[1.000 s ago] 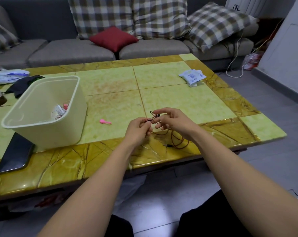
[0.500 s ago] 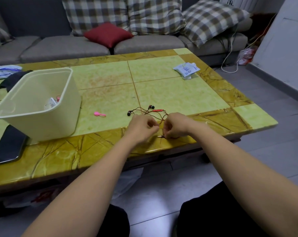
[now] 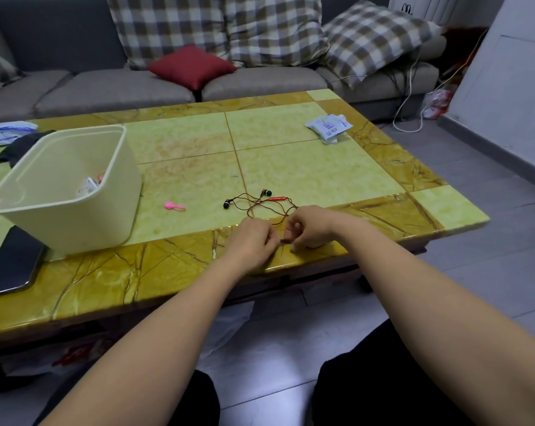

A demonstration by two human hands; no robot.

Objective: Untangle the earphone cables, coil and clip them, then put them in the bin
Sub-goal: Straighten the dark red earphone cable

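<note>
Each grip, left hand [image 3: 253,241] and right hand [image 3: 313,226], pinches the earphone cable [image 3: 277,198]; print on the packet [image 3: 329,129] is illegible.

Glossy, veined stone-look tiles on the table top [image 3: 183,155]; smooth matt cream plastic for the bin [image 3: 75,222]; smooth pink plastic clip [image 3: 174,206]; glossy black phone [image 3: 11,265]; soft checked cloth on the cushions [image 3: 275,29]; grey woven sofa [image 3: 112,90]; faintly sheened floor tiles [image 3: 490,272]
</note>
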